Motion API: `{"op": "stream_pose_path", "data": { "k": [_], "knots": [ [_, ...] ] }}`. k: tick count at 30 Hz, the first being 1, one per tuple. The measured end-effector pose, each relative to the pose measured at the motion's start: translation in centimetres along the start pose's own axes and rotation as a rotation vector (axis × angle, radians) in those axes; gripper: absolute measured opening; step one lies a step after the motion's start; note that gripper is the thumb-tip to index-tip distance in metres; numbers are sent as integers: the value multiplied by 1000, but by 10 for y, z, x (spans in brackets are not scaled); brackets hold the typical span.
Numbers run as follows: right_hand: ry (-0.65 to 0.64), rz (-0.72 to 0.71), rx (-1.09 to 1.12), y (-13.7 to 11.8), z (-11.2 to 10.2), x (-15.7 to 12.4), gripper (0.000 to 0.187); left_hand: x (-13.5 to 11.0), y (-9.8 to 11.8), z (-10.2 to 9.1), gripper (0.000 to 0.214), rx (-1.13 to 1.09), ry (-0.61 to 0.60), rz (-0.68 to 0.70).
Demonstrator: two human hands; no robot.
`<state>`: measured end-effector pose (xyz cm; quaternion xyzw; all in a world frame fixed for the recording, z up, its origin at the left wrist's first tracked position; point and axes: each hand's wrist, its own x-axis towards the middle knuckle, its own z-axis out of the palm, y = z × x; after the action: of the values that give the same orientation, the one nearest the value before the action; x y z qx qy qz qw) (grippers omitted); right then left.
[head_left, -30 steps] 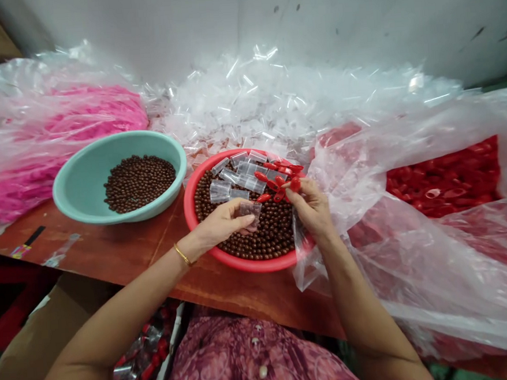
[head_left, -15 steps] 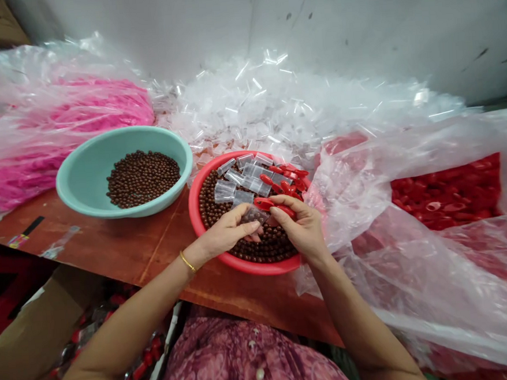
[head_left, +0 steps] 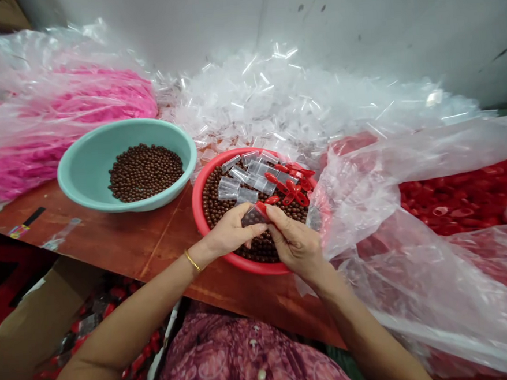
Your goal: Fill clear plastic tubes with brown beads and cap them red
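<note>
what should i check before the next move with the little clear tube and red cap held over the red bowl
1. Left hand pinching the clear tube: ok.
2. Right hand fingertips on the red cap at the tube's end: ok.
3. Cap fully seated on the tube: cannot tell, fingers cover the joint.
4. Both hands over the red bowl, so a drop would likely land inside: ok.
5. Tube filled: it looks dark inside, like the brown beads in the bowl; how full, cannot tell.
6. Spare tubes and loose red caps lying in the bowl close to the hands: ok.
</note>
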<state>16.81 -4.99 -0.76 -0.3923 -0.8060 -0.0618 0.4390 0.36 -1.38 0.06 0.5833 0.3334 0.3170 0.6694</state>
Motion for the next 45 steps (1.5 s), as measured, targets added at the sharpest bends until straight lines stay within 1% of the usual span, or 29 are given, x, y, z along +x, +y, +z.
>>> {"op": "stream_pose_path", "data": {
  "k": [3,5,7,9,11,12,13,14,16,19,20,22,25,28,30,31,32,33,34,35,36,38,39,40,41,42,43,44,45],
  "knots": [
    [0,10,31,-2,0,-1,60,0,1,-1,31,8,17,6],
    [-59,29,81,2,-5,2,52,1,2,-1,27,66,51,33],
    [-114,124,162,7,-8,7,39,2,3,1,22,182,88,65],
    [-65,307,268,11,-4,13,29,2,4,4,18,344,105,68],
    [33,508,397,12,5,20,36,-1,5,7,17,525,106,41],
    [53,590,467,11,10,23,43,-3,7,9,17,615,108,24],
    [39,652,536,11,15,26,49,-4,8,10,16,698,113,11],
    [-6,695,596,10,20,29,54,-6,10,11,14,772,117,2],
    [-150,738,685,8,24,33,58,-8,12,13,13,886,98,8],
    [-355,746,759,7,20,32,64,-10,13,14,17,1007,32,51],
    [-393,741,775,6,18,31,67,-10,12,13,19,1040,14,66],
    [-428,727,781,3,13,30,71,-10,10,13,22,1093,2,94],
    [-448,743,782,-4,10,29,74,-11,6,13,25,1141,0,142],
    [-455,840,913,-5,13,29,77,-14,3,16,20,1153,25,217],
    [-392,933,993,5,15,29,83,-19,2,18,14,1137,94,265],
    [-338,968,979,12,16,30,86,-24,3,17,14,1120,144,278],
    [-284,980,909,21,16,30,87,-30,3,15,16,1102,202,284],
    [-245,959,788,30,15,29,83,-39,4,12,19,1084,259,277],
    [-227,899,621,39,13,29,74,-50,4,6,21,1069,322,255],
    [-251,791,443,46,12,29,62,-64,4,-2,23,1060,391,214],
    [-307,650,273,50,10,29,49,-80,2,-11,23,1061,466,155],
    [-494,334,-7,52,10,30,30,-119,-7,-34,22,1086,621,-29],
    [-593,205,-116,50,11,31,25,-140,-14,-47,23,1114,699,-141],
    [-678,113,-209,47,12,32,23,-161,-22,-60,23,1156,734,-269],
    [-739,61,-289,43,14,33,21,-181,-32,-72,22,1209,742,-388],
    [-776,40,-353,40,16,33,20,-198,-41,-83,21,1263,696,-480],
    [-789,39,-395,38,18,34,20,-213,-49,-92,20,1311,662,-515],
    [-784,50,-411,37,19,34,19,-223,-54,-99,18,1350,641,-487],
    [-766,72,-402,37,19,34,17,-227,-56,-104,15,1384,629,-431]
  ]
}}
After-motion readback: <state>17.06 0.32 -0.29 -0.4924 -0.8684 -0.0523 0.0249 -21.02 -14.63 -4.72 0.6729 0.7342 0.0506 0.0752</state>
